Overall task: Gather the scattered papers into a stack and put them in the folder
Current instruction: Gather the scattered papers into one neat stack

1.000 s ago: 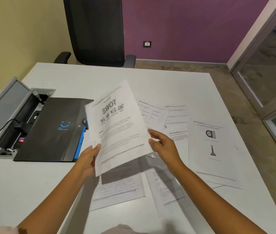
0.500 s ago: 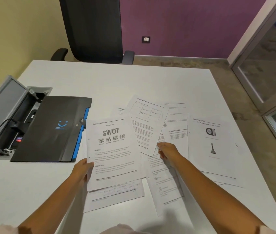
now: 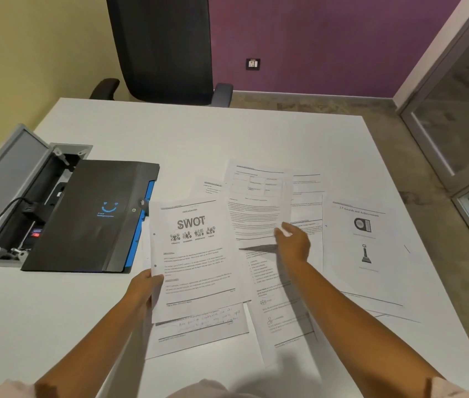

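Several printed sheets lie scattered over the white table (image 3: pixel 227 130). My left hand (image 3: pixel 144 285) grips the lower left edge of the SWOT sheet (image 3: pixel 196 257), which lies over a handwritten page (image 3: pixel 201 328). My right hand (image 3: pixel 293 242) pinches the lower right corner of a sheet with a table (image 3: pixel 256 202) and lifts it a little off the papers beneath. An awards sheet (image 3: pixel 362 248) lies flat at the right. The black folder (image 3: pixel 89 216) with blue edging lies closed at the left, apart from both hands.
An open grey cable box (image 3: pixel 6 179) with a plug and cord is sunk in the table, partly under the folder's left side. A black office chair (image 3: pixel 161 47) stands behind the far edge. A glass partition (image 3: pixel 463 110) is at the right.
The SWOT sheet has come down from the air onto the pile, held now by my left hand alone. My right hand let go of it, moved right and picked up the table sheet's corner.
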`<state>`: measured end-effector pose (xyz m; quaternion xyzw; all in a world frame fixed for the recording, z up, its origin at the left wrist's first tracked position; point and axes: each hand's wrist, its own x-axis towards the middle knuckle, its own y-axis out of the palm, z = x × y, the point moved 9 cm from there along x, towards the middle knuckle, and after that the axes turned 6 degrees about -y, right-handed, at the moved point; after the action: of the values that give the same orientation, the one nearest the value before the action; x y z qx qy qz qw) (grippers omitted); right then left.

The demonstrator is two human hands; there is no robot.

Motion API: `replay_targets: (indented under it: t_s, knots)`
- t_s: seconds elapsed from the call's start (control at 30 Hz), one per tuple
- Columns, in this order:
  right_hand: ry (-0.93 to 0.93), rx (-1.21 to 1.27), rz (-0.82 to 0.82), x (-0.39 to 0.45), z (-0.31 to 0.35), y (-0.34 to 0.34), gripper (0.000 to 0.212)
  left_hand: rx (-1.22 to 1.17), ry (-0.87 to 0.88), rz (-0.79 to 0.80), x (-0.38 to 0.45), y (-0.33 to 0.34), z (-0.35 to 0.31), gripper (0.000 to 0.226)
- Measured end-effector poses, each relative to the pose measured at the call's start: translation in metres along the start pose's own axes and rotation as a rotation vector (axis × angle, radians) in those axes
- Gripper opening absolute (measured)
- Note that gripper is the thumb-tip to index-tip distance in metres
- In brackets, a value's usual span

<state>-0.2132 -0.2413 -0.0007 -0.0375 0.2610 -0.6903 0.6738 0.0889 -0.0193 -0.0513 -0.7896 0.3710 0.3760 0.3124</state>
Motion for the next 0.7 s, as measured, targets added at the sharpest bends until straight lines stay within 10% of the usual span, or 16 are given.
replay_targets:
  t_s: [0.3, 0.7]
  knots:
    - [-0.06, 0.32, -0.285, 0.016, 0.01, -0.088, 0.032, -0.067, 0.012, 0.04, -0.005, 0.012, -0.001, 0.032]
    - [0.056, 0.476, 0.143, -0.064, -0.035, -0.022, 0.024, -0.121, 0.029, 0.141, -0.018, 0.029, -0.005, 0.029]
